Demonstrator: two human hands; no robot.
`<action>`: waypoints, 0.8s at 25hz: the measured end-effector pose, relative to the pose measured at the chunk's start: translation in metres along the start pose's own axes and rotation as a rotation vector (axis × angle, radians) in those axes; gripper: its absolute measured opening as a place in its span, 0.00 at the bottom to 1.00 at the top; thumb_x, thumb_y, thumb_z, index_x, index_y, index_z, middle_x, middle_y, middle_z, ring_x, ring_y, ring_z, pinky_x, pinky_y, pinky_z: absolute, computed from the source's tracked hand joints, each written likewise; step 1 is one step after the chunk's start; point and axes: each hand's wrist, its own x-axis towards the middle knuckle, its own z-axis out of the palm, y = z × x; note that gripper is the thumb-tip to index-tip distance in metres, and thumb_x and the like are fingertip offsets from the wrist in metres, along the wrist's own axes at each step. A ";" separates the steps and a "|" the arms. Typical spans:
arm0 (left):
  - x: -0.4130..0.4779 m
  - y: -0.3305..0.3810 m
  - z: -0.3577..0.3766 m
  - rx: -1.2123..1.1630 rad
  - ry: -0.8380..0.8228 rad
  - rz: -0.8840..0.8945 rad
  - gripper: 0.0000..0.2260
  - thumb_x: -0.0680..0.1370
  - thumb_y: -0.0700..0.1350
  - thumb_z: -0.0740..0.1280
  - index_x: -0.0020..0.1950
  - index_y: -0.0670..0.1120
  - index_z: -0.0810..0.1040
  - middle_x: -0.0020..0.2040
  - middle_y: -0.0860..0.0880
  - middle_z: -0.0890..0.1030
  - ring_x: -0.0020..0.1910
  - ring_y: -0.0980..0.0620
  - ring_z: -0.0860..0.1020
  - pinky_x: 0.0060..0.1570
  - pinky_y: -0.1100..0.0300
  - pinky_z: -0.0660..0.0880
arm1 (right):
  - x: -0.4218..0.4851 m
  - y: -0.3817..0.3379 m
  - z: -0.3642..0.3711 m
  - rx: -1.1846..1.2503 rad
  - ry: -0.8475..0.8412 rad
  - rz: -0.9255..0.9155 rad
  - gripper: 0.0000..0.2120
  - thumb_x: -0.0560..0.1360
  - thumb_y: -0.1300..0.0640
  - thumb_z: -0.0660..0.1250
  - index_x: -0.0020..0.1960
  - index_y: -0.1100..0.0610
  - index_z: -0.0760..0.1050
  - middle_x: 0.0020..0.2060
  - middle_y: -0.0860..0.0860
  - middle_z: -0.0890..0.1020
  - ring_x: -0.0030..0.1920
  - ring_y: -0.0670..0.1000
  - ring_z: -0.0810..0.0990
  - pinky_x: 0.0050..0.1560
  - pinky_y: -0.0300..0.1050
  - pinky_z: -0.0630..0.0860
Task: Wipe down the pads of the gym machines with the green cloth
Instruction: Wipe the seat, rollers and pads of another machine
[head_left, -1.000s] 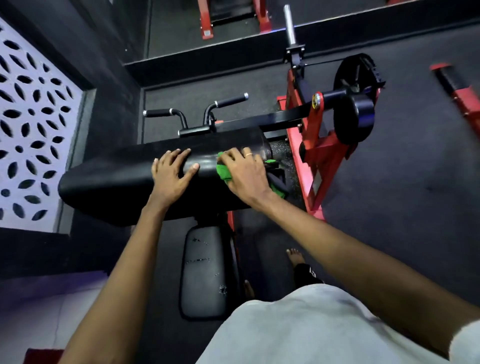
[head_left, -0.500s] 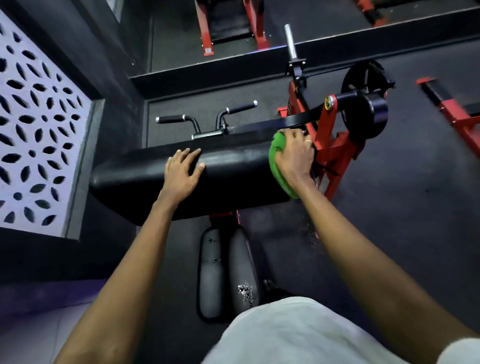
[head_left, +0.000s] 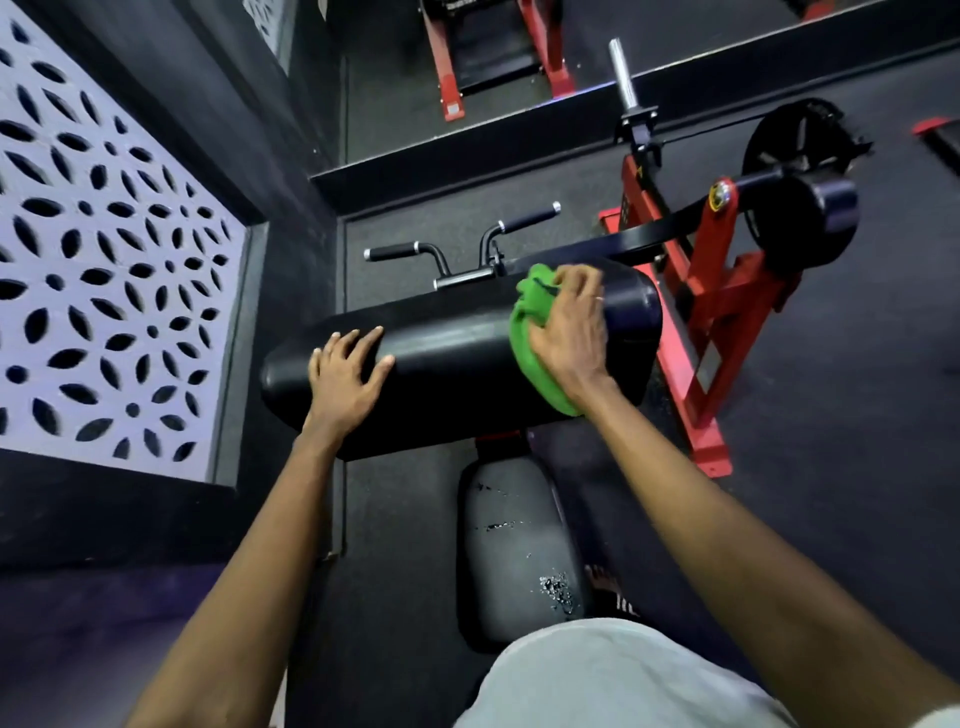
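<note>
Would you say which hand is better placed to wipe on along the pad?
Right: the right hand grips the cloth on the pad; the left hand lies flat on it, empty.

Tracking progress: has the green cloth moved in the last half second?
Yes: the green cloth slid leftward off the right end of the pad onto its top, under the right hand.

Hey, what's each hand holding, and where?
The right hand grips the green cloth at its bunched top, against the black pad. The left hand holds nothing, resting flat on it.
</note>
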 end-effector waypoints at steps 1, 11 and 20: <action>0.000 -0.016 -0.004 0.003 0.005 -0.025 0.29 0.77 0.68 0.53 0.76 0.60 0.68 0.75 0.45 0.69 0.78 0.43 0.59 0.76 0.43 0.50 | 0.008 0.009 -0.005 -0.016 0.050 0.081 0.24 0.68 0.51 0.71 0.59 0.57 0.68 0.58 0.57 0.71 0.55 0.62 0.75 0.56 0.57 0.74; 0.006 -0.107 -0.014 -0.112 0.086 0.105 0.23 0.81 0.63 0.54 0.73 0.60 0.73 0.72 0.48 0.74 0.77 0.47 0.62 0.74 0.45 0.53 | -0.083 -0.129 0.094 -0.175 -0.068 -0.249 0.26 0.68 0.56 0.70 0.64 0.61 0.72 0.59 0.59 0.76 0.55 0.61 0.75 0.53 0.57 0.74; 0.025 -0.174 -0.021 -0.545 -0.077 0.149 0.23 0.83 0.58 0.54 0.75 0.50 0.72 0.75 0.49 0.71 0.76 0.50 0.65 0.75 0.41 0.60 | -0.084 -0.193 0.127 -0.242 -0.027 -0.064 0.26 0.67 0.54 0.68 0.65 0.54 0.73 0.60 0.55 0.77 0.56 0.60 0.76 0.54 0.55 0.75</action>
